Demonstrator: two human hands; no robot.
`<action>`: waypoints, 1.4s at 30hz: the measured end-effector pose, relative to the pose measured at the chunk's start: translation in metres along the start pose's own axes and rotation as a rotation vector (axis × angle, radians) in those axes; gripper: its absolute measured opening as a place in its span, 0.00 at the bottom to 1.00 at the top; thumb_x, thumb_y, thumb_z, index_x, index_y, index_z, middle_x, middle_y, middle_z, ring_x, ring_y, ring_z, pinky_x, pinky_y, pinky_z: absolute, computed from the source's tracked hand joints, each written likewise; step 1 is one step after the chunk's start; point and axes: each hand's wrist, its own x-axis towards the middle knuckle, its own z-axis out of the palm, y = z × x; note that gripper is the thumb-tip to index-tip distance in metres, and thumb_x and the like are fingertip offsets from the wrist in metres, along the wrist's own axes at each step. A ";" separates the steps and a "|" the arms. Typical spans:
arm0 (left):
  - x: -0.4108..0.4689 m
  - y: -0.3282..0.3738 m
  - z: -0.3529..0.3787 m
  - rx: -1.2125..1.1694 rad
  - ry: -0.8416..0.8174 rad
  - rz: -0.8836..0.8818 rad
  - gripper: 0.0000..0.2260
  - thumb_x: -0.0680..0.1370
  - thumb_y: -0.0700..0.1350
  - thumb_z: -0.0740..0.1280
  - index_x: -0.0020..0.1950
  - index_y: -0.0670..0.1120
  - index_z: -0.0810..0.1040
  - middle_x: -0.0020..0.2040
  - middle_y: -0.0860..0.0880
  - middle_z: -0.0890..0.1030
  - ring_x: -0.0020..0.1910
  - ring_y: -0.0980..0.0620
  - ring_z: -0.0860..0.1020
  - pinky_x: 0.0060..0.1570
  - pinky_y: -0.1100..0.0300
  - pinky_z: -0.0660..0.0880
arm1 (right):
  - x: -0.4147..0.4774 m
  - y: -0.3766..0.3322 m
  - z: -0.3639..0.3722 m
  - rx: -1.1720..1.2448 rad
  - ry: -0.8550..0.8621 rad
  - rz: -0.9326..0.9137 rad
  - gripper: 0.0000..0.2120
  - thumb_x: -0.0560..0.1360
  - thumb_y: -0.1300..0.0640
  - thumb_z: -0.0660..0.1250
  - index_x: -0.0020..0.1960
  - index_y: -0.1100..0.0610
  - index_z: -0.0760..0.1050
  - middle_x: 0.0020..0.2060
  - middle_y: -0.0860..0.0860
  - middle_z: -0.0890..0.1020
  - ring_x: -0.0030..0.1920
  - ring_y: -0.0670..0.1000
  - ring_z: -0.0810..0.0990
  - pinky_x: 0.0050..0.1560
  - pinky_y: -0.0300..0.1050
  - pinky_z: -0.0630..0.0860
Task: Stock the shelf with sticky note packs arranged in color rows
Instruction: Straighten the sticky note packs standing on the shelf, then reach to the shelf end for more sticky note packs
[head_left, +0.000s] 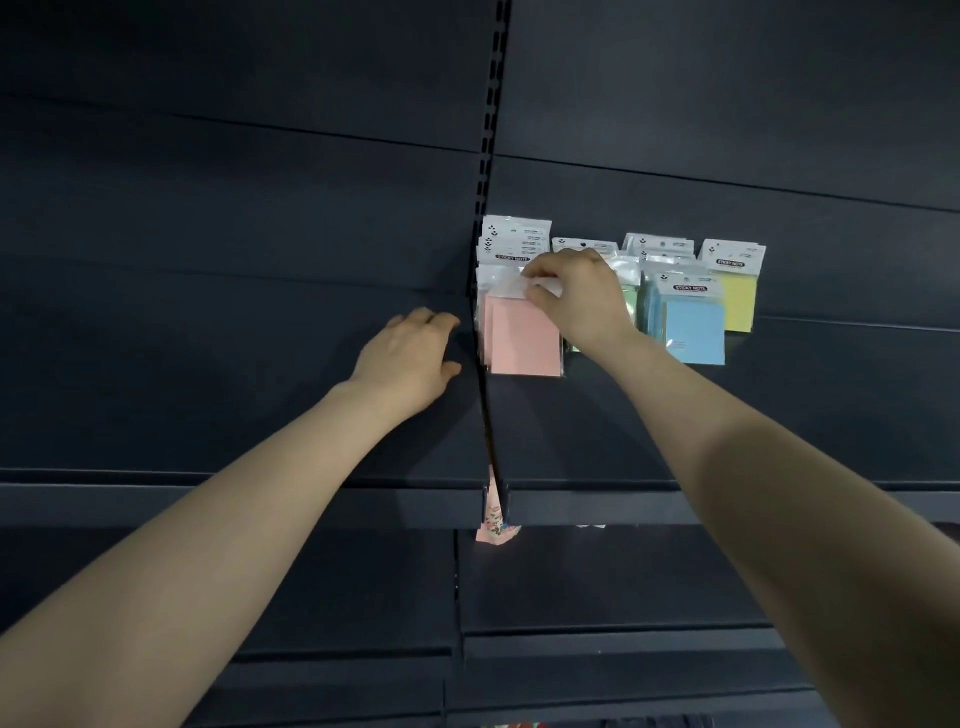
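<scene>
The right hand (569, 296) pinches the clear top of a pink sticky note pack (522, 332) labelled "STICKY NOTE". Just right of that hand stand blue sticky note packs (693, 325) and yellow sticky note packs (737, 299). The left hand (410, 358) rests flat, fingers apart, on the dark metal shelf (234, 364).

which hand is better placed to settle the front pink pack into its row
Right: the right hand pinches the top of the pink pack, while the left hand rests flat on the shelf beside it, holding nothing.
</scene>
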 end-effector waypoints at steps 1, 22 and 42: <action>-0.001 -0.001 0.000 0.013 0.001 0.004 0.25 0.78 0.50 0.66 0.74 0.48 0.64 0.70 0.45 0.68 0.67 0.43 0.68 0.64 0.50 0.69 | -0.001 -0.001 0.000 -0.011 0.000 -0.007 0.11 0.75 0.57 0.67 0.56 0.52 0.80 0.52 0.50 0.83 0.57 0.56 0.73 0.58 0.50 0.71; 0.018 0.127 -0.015 0.327 0.320 0.569 0.24 0.76 0.52 0.68 0.69 0.46 0.70 0.65 0.44 0.73 0.62 0.40 0.72 0.63 0.44 0.67 | -0.138 0.095 -0.130 -0.672 0.023 -0.130 0.23 0.78 0.44 0.56 0.68 0.55 0.72 0.60 0.56 0.77 0.60 0.60 0.75 0.59 0.56 0.69; 0.054 0.529 0.092 0.147 0.319 0.913 0.25 0.79 0.55 0.63 0.72 0.46 0.66 0.67 0.46 0.71 0.67 0.43 0.68 0.68 0.48 0.63 | -0.316 0.355 -0.364 -0.795 -0.023 0.180 0.26 0.80 0.43 0.57 0.74 0.54 0.65 0.65 0.55 0.74 0.67 0.58 0.71 0.66 0.54 0.65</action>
